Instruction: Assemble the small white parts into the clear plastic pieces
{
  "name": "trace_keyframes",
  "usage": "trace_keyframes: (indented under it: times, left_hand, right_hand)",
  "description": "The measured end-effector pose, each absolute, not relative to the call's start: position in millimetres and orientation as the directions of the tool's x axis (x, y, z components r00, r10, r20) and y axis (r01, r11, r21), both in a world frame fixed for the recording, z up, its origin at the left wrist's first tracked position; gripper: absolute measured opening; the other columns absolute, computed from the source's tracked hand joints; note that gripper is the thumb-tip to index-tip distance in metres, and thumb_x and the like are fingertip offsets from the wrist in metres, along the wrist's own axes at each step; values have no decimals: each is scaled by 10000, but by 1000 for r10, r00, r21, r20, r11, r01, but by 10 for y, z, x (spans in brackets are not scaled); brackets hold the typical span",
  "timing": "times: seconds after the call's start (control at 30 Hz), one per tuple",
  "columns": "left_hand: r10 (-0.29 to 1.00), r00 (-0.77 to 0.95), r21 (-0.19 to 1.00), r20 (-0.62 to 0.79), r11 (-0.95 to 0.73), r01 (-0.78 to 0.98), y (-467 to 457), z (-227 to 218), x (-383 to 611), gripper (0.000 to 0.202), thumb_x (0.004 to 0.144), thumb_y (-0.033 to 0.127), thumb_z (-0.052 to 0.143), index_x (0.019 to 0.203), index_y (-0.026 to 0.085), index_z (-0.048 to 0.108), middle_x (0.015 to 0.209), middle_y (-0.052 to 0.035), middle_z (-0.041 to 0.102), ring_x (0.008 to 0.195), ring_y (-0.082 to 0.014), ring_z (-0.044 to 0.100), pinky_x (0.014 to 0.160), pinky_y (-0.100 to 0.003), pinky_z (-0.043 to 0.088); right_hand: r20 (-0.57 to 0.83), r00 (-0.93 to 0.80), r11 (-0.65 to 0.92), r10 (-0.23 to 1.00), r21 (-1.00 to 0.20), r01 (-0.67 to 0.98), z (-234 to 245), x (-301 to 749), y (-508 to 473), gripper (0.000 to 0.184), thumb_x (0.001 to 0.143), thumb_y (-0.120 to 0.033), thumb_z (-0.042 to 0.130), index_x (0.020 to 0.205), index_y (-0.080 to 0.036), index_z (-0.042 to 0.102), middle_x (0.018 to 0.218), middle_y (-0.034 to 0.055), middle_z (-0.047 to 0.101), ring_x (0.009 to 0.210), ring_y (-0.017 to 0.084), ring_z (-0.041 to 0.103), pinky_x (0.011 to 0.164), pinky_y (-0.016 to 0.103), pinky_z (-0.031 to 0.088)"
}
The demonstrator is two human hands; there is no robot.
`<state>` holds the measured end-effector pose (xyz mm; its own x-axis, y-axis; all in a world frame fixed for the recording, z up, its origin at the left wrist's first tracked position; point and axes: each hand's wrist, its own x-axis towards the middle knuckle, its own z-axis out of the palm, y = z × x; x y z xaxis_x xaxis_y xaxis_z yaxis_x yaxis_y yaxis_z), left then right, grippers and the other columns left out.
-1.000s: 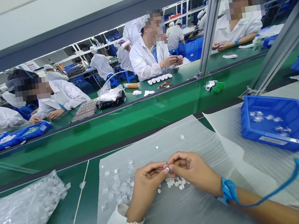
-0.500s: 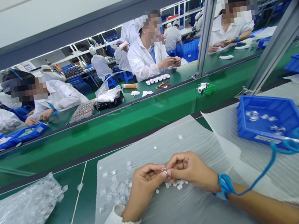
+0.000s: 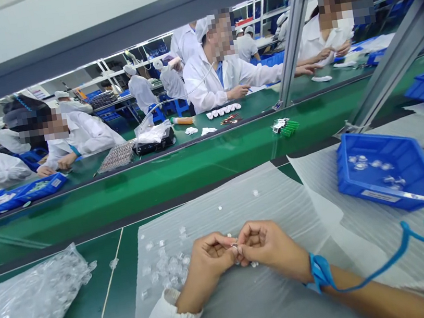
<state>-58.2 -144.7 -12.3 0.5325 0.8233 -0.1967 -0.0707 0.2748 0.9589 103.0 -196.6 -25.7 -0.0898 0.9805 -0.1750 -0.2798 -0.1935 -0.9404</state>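
Bag left, pieces on sheet, bin right (more inside), co-workers' bench behind

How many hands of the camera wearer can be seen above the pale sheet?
2: the left hand and the right hand, with a blue strap at its wrist. They meet at a small piece. Neither hand is hidden.

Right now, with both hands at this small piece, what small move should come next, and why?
Perhaps ease the right hand back slightly to check the small piece: the left hand appears to pinch it too, and together they hide most of it.
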Motion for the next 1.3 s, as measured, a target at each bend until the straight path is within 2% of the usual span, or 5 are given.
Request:
trace_keyframes:
  times: [0.77, 0.9, 1.07, 1.2, 1.3]
  left_hand:
    - [888, 440, 948, -133, -16, 319, -1300, -97, -722, 281, 762, 460, 713, 804, 182, 719, 649, -37, 699, 571, -199, 633, 569, -303, 501]
    - [873, 409, 628, 266, -479, 614, -1072, -136, -991, 326, 909, 436, 523, 961, 180, 718, 991, -110, 719, 964, -304, 627, 887, -446, 485]
    - [909, 333, 178, 251, -381, 907, -913, -221, -1244, 464, 932, 357, 457, 1266, 76, 615, 1183, -189, 640, 1044, -400, 563, 879, -543, 467]
    - [929, 360, 220, 91, -371, 902, -930, -248, -1233, 393, 957, 250, 383, 1175, 103, 675, 1121, -162, 653, 985, -337, 611, 864, -476, 495]
    - [908, 396, 310, 139, -420, 853, -913, -332, -1205, 400, 958, 221, 348, 1150, 98, 677, 1107, -156, 661, 1015, -307, 620, 900, -447, 499]
  right_hand:
    - [-93, -108, -100, 990, -993, -65, -27, 1396, -1989, 319, 743, -407, 810, 897, -142, 723, 707, 31, 707, 641, 159, 676, 613, 260, 531]
    - [66, 185, 12, 981, -960, 278, 255, 2014, -2222, 310, 830, -474, 706, 939, -185, 723, 892, 55, 702, 731, 184, 679, 691, 316, 572]
    - [370, 613, -208, 698, -714, 668, 340, 3151, -2525, 407, 797, -574, 657, 990, -220, 713, 933, 84, 719, 833, 272, 696, 782, 443, 578]
    - [492, 501, -300, 712, -433, 850, 284, 3474, -2510, 482, 819, -587, 565, 1015, -169, 706, 927, 134, 674, 745, 283, 668, 727, 494, 569]
    - [484, 352, -106, 801, -464, 879, 248, 3055, -2303, 387, 886, -475, 539, 1108, -184, 665, 1033, 124, 654, 839, 250, 658, 733, 408, 575]
